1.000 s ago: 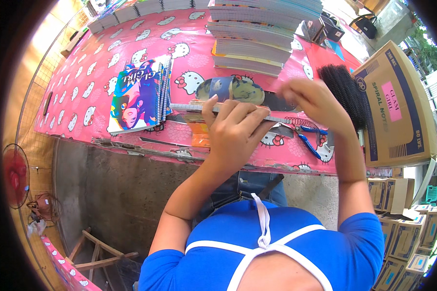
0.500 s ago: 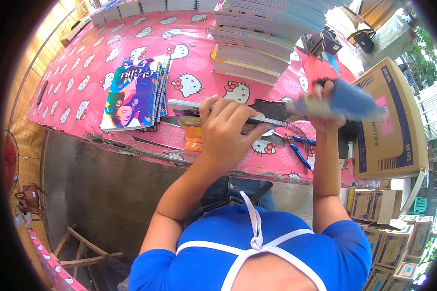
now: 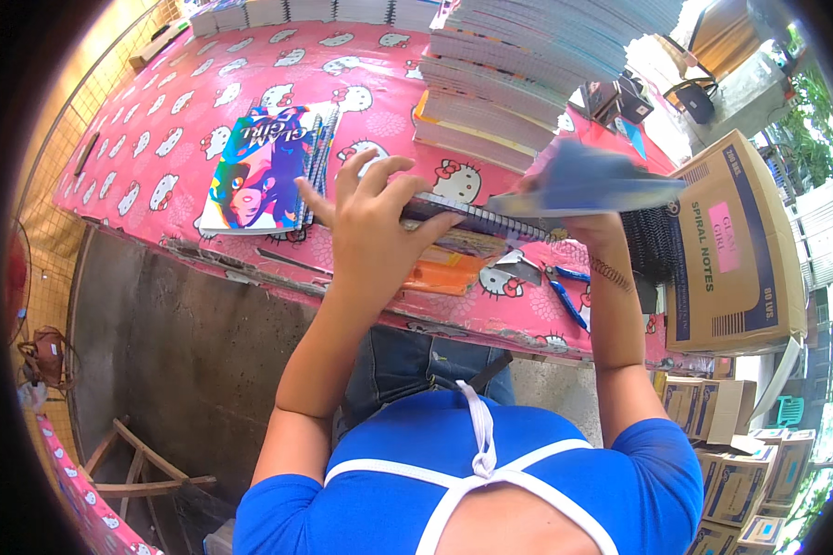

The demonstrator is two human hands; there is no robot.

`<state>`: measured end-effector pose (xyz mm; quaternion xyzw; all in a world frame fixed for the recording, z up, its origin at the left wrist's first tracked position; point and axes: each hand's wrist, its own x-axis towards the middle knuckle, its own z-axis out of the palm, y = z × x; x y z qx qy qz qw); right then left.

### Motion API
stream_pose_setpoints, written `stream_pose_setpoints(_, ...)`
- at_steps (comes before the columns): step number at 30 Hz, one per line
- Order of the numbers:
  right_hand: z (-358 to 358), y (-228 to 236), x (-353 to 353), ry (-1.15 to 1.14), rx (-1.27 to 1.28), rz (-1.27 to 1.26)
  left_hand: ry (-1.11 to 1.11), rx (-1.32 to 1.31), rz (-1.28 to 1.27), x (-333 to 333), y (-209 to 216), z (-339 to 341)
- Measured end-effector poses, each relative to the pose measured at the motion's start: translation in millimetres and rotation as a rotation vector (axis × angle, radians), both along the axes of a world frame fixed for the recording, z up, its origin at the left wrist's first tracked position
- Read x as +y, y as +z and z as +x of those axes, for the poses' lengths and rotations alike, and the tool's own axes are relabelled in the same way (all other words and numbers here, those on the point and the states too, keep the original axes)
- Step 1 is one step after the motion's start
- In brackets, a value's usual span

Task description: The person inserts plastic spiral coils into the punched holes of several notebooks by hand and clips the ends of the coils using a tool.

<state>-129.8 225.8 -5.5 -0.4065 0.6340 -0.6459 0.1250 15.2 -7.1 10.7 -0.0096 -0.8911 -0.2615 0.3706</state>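
My left hand [image 3: 370, 208] has its fingers spread and raised, its thumb resting against a notebook [image 3: 426, 208] held edge-up. A black spiral wire [image 3: 509, 224] runs along that notebook's edge, and its loose coil [image 3: 611, 275] reaches across my right wrist. Blurred by motion, my right hand [image 3: 594, 227] is closed round a blue cloth-like piece with a pale edge [image 3: 592, 180], just above the coil; most of its fingers are hidden. An orange block [image 3: 444, 273] lies beneath the notebook. Blue-handled pliers [image 3: 566, 298] lie close to my right forearm.
Spiral notebooks with colourful covers [image 3: 254, 176] lie at the left on the pink patterned tablecloth [image 3: 171, 208]. A tall paper stack [image 3: 500, 83] stands behind my hands. Black coils [image 3: 648, 242] and a cardboard box [image 3: 736, 245] are at the right; more boxes [image 3: 736, 481] stand below.
My left hand has moved left along the notebook, its fingers lifting and spreading. My right hand has brought the blue piece left, over the coil end of the notebook.
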Motion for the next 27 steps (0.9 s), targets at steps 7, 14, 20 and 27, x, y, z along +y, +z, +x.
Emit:
stream_pose_setpoints(7,14,13,-37,0.113,-0.214,-0.207,-0.113,0.074,0.141,-15,-12,-3)
stream_pose_setpoints(14,13,12,-56,0.081,-0.345,-0.063,-0.103,0.122,0.36,-29,-20,-3)
stream_pose_setpoints(20,7,24,-86,0.049,-0.202,0.134,-0.241,0.12,0.916,-37,-33,-1)
stream_pose_setpoints(27,4,19,-101,0.204,-0.325,-0.042,-0.326,0.151,1.104,-44,-44,1)
